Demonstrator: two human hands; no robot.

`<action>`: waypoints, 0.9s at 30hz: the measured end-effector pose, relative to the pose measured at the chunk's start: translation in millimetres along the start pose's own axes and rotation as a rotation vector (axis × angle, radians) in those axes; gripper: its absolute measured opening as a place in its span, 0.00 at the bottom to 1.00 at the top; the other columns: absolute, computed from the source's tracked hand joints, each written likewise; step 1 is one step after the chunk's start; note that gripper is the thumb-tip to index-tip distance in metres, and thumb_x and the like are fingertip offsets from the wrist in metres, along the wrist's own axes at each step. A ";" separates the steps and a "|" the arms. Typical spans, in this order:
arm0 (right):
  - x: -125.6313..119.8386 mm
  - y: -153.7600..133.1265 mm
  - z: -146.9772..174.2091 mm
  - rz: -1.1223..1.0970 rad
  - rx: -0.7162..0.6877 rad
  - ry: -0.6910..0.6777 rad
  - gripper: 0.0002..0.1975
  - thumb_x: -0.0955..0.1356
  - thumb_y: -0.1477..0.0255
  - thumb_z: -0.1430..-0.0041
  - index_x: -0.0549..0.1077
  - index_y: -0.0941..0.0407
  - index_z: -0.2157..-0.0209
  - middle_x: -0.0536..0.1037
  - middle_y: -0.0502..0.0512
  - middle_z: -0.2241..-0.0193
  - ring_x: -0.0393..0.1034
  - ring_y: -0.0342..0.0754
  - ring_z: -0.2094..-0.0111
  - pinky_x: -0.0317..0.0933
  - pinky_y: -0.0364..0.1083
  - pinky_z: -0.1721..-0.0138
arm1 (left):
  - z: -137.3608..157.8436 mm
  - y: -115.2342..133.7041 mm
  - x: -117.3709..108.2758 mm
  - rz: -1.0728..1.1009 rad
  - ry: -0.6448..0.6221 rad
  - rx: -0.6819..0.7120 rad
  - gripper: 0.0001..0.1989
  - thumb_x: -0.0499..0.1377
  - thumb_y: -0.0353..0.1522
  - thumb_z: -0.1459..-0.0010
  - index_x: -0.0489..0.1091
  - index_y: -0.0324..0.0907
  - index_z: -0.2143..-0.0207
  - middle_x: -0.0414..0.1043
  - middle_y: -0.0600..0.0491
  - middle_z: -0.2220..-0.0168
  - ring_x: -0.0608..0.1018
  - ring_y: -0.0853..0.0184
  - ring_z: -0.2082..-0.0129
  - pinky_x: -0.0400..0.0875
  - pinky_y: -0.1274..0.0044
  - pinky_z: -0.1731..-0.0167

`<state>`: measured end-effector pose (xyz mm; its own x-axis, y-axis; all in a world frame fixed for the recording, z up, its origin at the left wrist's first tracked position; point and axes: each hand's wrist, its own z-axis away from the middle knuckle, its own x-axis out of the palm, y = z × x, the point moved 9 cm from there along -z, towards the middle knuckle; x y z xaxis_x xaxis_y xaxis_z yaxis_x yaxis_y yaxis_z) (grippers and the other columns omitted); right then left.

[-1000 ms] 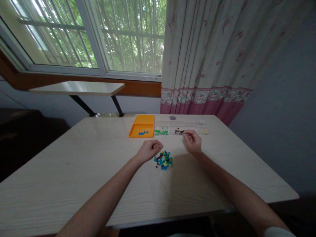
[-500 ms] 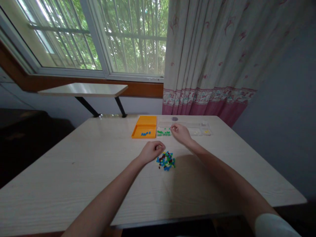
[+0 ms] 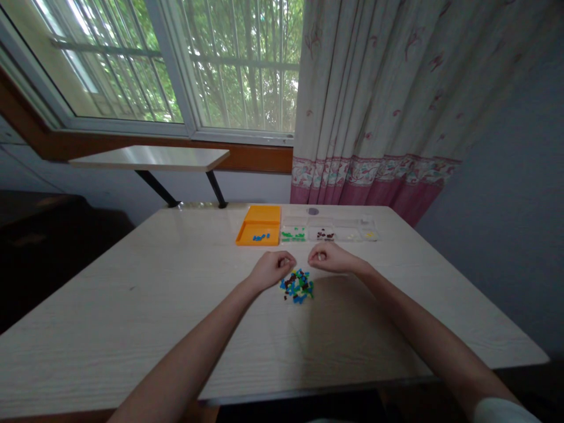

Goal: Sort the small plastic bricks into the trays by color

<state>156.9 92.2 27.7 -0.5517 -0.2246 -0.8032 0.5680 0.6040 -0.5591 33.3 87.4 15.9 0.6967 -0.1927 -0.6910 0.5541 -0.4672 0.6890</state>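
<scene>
My left hand (image 3: pixel 272 268) rests on the table at the upper left edge of a pile of small coloured building bricks (image 3: pixel 298 286), mostly blue, green, dark brown and yellow. Its fingers are curled, thumb against forefinger; anything between them is too small to make out. Just above and right of the pile is my right hand (image 3: pixel 332 258), also curled into a pinch, with its fingertips turned toward the left hand. No brick shows clearly in it. Beyond it lies a clear compartment box (image 3: pixel 348 236) holding green bricks (image 3: pixel 293 235), dark brown bricks (image 3: pixel 325 235) and yellow bricks (image 3: pixel 371 235).
Left of the clear box, an open orange case (image 3: pixel 262 214) holds several blue bricks (image 3: pixel 261 237). A raised shelf (image 3: pixel 150 157) on black legs stands at the table's back left. Behind the table (image 3: pixel 176 305) are a barred window and a curtain (image 3: pixel 365 117).
My right hand has come back from the clear box toward me, near the pile, uncovering the dark brown bricks. My left hand has hardly moved.
</scene>
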 end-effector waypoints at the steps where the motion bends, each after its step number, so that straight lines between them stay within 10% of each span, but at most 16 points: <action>1: 8.2 -3.8 7.1 -0.031 -0.014 -0.081 0.08 0.65 0.70 0.51 0.74 0.58 0.73 0.71 0.49 0.80 0.61 0.39 0.79 0.54 0.37 0.78 | 0.1 -0.3 0.4 -0.001 0.001 0.000 0.13 0.51 0.36 0.49 0.72 0.37 0.70 0.63 0.56 0.83 0.62 0.74 0.82 0.53 0.83 0.81; 11: 25.4 -12.6 23.4 -0.068 -0.020 -0.205 0.09 0.67 0.70 0.53 0.74 0.57 0.68 0.71 0.50 0.75 0.61 0.38 0.76 0.55 0.37 0.75 | 1.0 0.1 3.4 -0.066 -0.018 0.023 0.14 0.50 0.37 0.48 0.72 0.38 0.69 0.64 0.56 0.82 0.63 0.74 0.82 0.52 0.83 0.81; 27: 4.6 -19.8 16.5 -0.150 -0.026 0.323 0.09 0.64 0.70 0.48 0.74 0.56 0.68 0.73 0.53 0.71 0.64 0.39 0.74 0.57 0.38 0.74 | 2.9 14.7 12.6 0.113 -0.062 -0.001 0.14 0.52 0.37 0.49 0.72 0.37 0.69 0.58 0.60 0.86 0.59 0.77 0.85 0.50 0.85 0.84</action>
<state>153.3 66.5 31.7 -0.7948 -0.0613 -0.6037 0.4527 0.6027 -0.6572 48.9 75.6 16.7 0.7252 -0.2970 -0.6212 0.4743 -0.4386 0.7633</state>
